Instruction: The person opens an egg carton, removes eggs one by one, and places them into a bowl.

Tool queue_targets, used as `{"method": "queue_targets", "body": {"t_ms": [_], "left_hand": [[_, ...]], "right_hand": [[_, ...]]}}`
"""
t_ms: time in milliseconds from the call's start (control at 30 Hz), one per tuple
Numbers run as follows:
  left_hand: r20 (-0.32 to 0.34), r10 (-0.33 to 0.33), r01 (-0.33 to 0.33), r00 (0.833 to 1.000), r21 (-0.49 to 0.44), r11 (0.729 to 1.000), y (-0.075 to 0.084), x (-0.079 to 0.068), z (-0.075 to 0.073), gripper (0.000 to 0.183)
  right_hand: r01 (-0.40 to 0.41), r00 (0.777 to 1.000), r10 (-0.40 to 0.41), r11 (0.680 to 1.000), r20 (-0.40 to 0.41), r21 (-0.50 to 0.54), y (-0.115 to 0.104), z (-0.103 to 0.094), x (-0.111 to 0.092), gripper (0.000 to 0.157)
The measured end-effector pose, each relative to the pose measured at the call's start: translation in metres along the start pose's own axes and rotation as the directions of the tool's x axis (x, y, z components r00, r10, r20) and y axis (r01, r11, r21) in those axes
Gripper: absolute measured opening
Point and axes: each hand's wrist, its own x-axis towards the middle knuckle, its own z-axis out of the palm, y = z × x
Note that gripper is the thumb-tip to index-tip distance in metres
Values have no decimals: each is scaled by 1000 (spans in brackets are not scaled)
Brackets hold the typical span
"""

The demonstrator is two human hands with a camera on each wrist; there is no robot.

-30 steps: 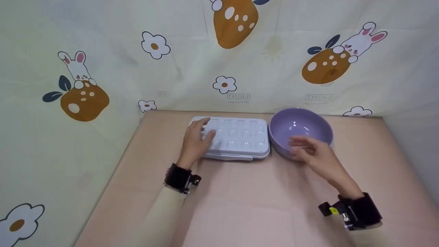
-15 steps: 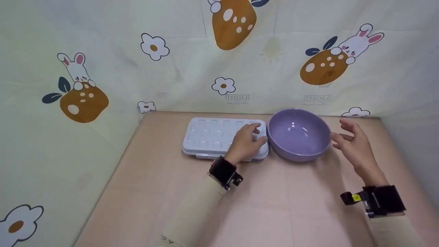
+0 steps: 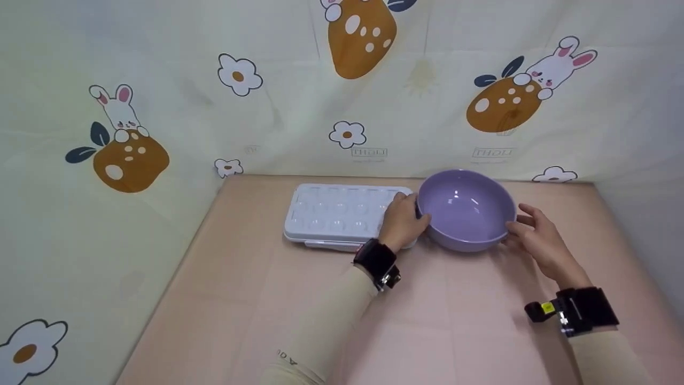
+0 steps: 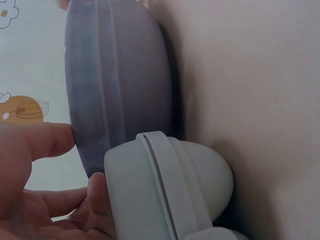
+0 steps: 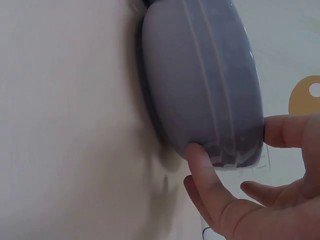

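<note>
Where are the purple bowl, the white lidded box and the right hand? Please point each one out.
Purple bowl (image 3: 466,214): head view, on its bare inside.
White lidded box (image 3: 339,213): head view, on the bumpy lid.
Right hand (image 3: 546,245): head view, on the middle of the hand.

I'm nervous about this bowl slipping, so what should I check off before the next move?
1. Left hand touching the purple bowl: ok.
2. Right hand touching the bowl's opposite side: ok.
3. Bowl upright on the table: ok.
4. Bowl free of contents: ok, none visible.
5. Ample room between bowl and white box: not ok, hardly any gap.
6. Grip firm enough to prevent slipping: cannot tell, pressure doesn't show.
</note>
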Motion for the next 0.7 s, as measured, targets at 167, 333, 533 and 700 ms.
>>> {"method": "queue_targets", "body": {"t_ms": [167, 333, 533, 700], "left_hand": [[7, 7, -8, 1000, 39, 999, 2, -2, 0, 55], [25, 11, -12, 1000, 44, 999, 4, -5, 1, 54], [27, 44, -46, 999, 69, 997, 5, -10, 3, 54], [46, 60, -62, 997, 59, 996, 6, -18, 3, 54]], "right_hand": [[40, 999, -40, 998, -14, -55, -4, 2, -2, 71], [54, 998, -58, 993, -30, -107, -6, 2, -7, 69], [59, 997, -65, 988, -38, -146, -5, 0, -16, 68], [71, 996, -79, 981, -40, -180, -2, -3, -25, 67]]}}
